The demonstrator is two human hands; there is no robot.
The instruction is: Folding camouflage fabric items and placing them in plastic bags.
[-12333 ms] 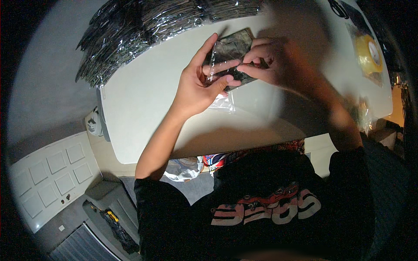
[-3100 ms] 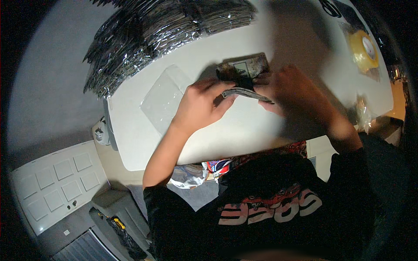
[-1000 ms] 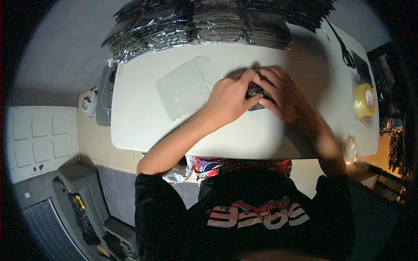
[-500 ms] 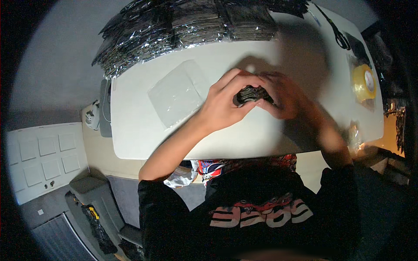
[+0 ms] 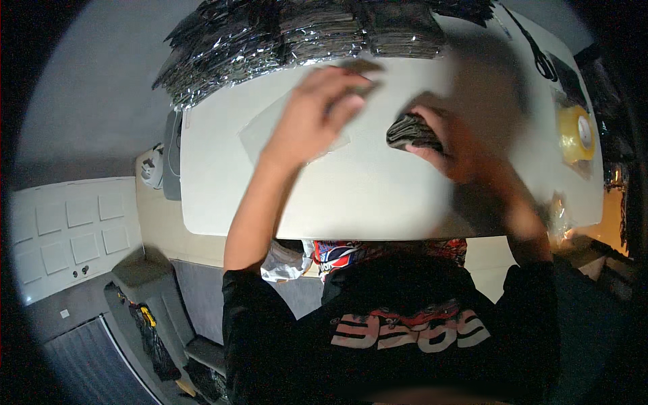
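My right hand (image 5: 453, 145) curls around the dark bundle (image 5: 409, 131) between one and two o'clock. Folding looks done: creased layers, stacked tight. It's outside the clear sheet (image 5: 262, 129) at eleven. My left hand (image 5: 310, 118), half-open, blurs; I can't tell what it grips.

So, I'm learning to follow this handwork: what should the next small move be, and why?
Perhaps bring the left hand over to steady the dark bundle: only the right hand grips it, its layered edges show, and the left hand is apart, its grip too blurred to read.
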